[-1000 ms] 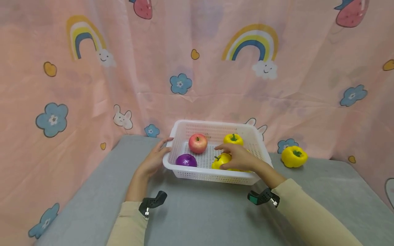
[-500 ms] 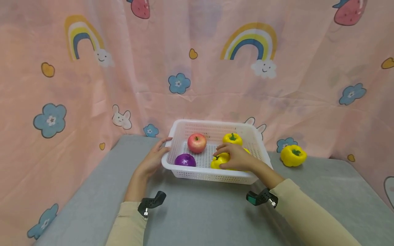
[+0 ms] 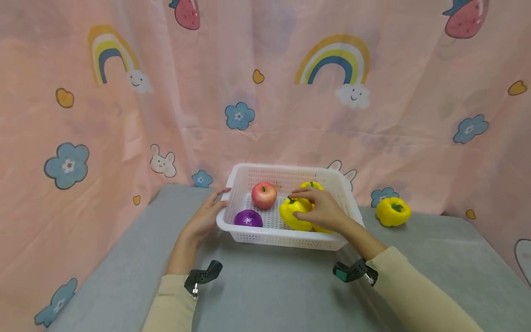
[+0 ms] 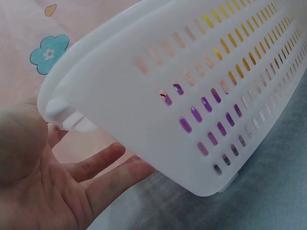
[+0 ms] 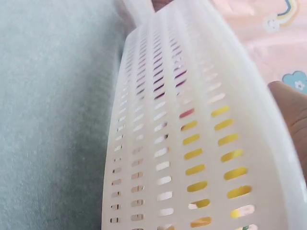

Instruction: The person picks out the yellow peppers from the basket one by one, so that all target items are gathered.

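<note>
In the head view, my right hand [image 3: 325,212] holds a yellow bell pepper [image 3: 295,215] between thumb and fingers, within the white slotted basket [image 3: 286,235]. Part of another yellow bell pepper [image 3: 312,185] shows behind the hand, and more yellow lies below it, mostly hidden. An apple [image 3: 263,195] and a purple onion-like ball [image 3: 248,218] sit in the basket's left half. My left hand [image 3: 205,216] touches the basket's left end; in the left wrist view its fingers [image 4: 115,179] extend fairly straight against the outer wall. The right wrist view shows mostly basket wall.
A separate yellow bell pepper [image 3: 393,212] stands on the grey table [image 3: 265,286], right of the basket. Behind the table hangs a pink patterned curtain [image 3: 199,83], close to the basket's far side.
My right hand has closed in on the front yellow bell pepper and raised it slightly, so more of it shows. The left hand stays at the basket's end.
</note>
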The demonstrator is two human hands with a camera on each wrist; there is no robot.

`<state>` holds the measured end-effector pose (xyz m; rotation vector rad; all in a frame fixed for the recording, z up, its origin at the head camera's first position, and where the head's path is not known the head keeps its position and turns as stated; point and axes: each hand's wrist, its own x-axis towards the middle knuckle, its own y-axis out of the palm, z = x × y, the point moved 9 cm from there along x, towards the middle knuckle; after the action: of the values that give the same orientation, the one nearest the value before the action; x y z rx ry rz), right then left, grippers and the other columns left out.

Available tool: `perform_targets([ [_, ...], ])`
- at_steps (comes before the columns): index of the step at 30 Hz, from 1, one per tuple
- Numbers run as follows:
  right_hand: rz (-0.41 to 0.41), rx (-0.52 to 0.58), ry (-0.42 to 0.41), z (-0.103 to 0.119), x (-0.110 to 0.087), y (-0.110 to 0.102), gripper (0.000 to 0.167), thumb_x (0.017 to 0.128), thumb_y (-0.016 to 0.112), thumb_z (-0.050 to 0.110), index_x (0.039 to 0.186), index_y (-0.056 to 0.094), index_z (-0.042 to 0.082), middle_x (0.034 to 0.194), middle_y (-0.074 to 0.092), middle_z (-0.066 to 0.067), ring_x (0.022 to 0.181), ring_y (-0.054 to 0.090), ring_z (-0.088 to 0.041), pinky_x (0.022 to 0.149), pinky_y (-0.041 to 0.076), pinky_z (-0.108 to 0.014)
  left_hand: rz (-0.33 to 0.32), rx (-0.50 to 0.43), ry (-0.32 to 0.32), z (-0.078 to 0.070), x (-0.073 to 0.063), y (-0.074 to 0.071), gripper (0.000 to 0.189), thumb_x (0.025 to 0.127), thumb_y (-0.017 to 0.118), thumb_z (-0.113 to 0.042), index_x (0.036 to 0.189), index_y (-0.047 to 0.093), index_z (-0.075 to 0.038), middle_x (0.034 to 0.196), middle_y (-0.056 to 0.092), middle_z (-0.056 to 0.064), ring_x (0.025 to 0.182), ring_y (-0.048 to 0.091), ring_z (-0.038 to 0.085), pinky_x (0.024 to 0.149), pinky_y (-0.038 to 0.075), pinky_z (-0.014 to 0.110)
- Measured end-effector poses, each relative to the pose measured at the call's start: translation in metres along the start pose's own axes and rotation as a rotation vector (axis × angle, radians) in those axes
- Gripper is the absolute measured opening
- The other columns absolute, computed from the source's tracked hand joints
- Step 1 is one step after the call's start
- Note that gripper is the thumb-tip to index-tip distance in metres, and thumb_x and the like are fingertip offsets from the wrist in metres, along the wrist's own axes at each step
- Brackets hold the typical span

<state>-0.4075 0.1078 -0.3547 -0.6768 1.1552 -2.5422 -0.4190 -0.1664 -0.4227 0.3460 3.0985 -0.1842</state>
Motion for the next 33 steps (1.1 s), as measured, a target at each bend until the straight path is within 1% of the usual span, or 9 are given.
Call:
perform_targets([
  [4, -0.051, 0.052, -0.017, 0.004, -0.006, -0.008, 0.045, 0.082, 0.079, 0.015, 0.125, 0.071, 0.008, 0.128, 0.07, -0.011, 0.119, 0.063, -0.032, 0.103, 0.052, -0.051, -0.007, -0.003, -0.009, 0.002, 0.001, -0.001, 0.047, 0.109, 0.04, -0.025, 0.155, 0.031, -0.025, 0.15, 0.047, 0.02, 0.127, 0.058, 0.037, 0.088, 0.056, 0.031],
  [7, -0.073, 0.055, -0.035, 0.006, -0.011, -0.014, 0.048, 0.083, 0.079, 0.014, 0.128, 0.068, 0.005, 0.129, 0.068, -0.013, 0.12, 0.063, -0.034, 0.103, 0.051, -0.052, -0.019, 0.009, -0.015, 0.003, 0.0, -0.002, 0.048, 0.108, 0.041, -0.027, 0.155, 0.031, -0.026, 0.151, 0.046, 0.019, 0.128, 0.057, 0.037, 0.092, 0.056, 0.035],
  [11, -0.108, 0.069, -0.025, 0.004, -0.019, -0.023, 0.049, 0.084, 0.079, 0.014, 0.13, 0.067, 0.004, 0.132, 0.065, -0.015, 0.123, 0.062, -0.036, 0.104, 0.05, -0.053, -0.021, 0.026, -0.019, 0.002, 0.0, -0.002, 0.049, 0.108, 0.041, -0.028, 0.156, 0.03, -0.027, 0.152, 0.045, 0.018, 0.129, 0.056, 0.036, 0.096, 0.055, 0.038],
  [14, -0.147, 0.074, -0.01, 0.0, -0.025, -0.031, 0.048, 0.084, 0.079, 0.014, 0.13, 0.067, 0.005, 0.133, 0.063, -0.015, 0.123, 0.062, -0.036, 0.104, 0.049, -0.053, -0.02, 0.021, -0.015, 0.001, 0.0, -0.001, 0.048, 0.108, 0.041, -0.027, 0.155, 0.031, -0.026, 0.151, 0.046, 0.019, 0.124, 0.058, 0.035, 0.092, 0.055, 0.034],
  [18, -0.199, 0.063, -0.014, 0.0, -0.033, -0.043, 0.049, 0.085, 0.079, 0.015, 0.131, 0.066, 0.004, 0.133, 0.062, -0.016, 0.125, 0.061, -0.037, 0.103, 0.049, -0.051, -0.02, 0.022, -0.008, 0.0, 0.0, -0.001, 0.047, 0.109, 0.04, -0.026, 0.155, 0.031, -0.024, 0.147, 0.047, 0.021, 0.115, 0.06, 0.031, 0.083, 0.053, 0.028],
  [21, -0.229, 0.061, -0.017, 0.0, -0.04, -0.052, 0.048, 0.086, 0.078, 0.014, 0.131, 0.065, 0.003, 0.133, 0.062, -0.016, 0.126, 0.06, -0.038, 0.103, 0.049, -0.051, -0.017, 0.028, -0.006, 0.0, 0.0, -0.001, 0.047, 0.109, 0.039, -0.026, 0.155, 0.03, -0.023, 0.147, 0.047, 0.021, 0.114, 0.06, 0.029, 0.082, 0.053, 0.027],
  [25, -0.24, 0.066, 0.005, -0.003, -0.047, -0.058, 0.047, 0.088, 0.077, 0.015, 0.131, 0.065, 0.004, 0.133, 0.062, -0.016, 0.127, 0.058, -0.039, 0.104, 0.049, -0.053, -0.017, 0.027, -0.006, -0.001, -0.002, -0.001, 0.048, 0.109, 0.039, -0.025, 0.156, 0.029, -0.022, 0.148, 0.044, 0.022, 0.114, 0.06, 0.028, 0.082, 0.053, 0.027],
  [30, -0.257, 0.094, 0.022, -0.009, -0.055, -0.064, 0.047, 0.087, 0.077, 0.014, 0.131, 0.065, 0.003, 0.133, 0.062, -0.017, 0.128, 0.057, -0.04, 0.104, 0.048, -0.054, -0.012, 0.022, -0.009, 0.0, -0.002, -0.002, 0.048, 0.109, 0.039, -0.024, 0.156, 0.029, -0.022, 0.146, 0.045, 0.023, 0.107, 0.061, 0.025, 0.08, 0.053, 0.026],
  [33, -0.28, 0.109, 0.021, -0.013, -0.062, -0.068, 0.047, 0.085, 0.078, 0.012, 0.129, 0.065, 0.001, 0.13, 0.063, -0.018, 0.126, 0.058, -0.039, 0.104, 0.047, -0.053, -0.006, 0.021, -0.013, 0.001, -0.002, 0.0, 0.048, 0.109, 0.039, -0.024, 0.156, 0.03, -0.023, 0.146, 0.045, 0.023, 0.108, 0.061, 0.027, 0.08, 0.053, 0.027],
])
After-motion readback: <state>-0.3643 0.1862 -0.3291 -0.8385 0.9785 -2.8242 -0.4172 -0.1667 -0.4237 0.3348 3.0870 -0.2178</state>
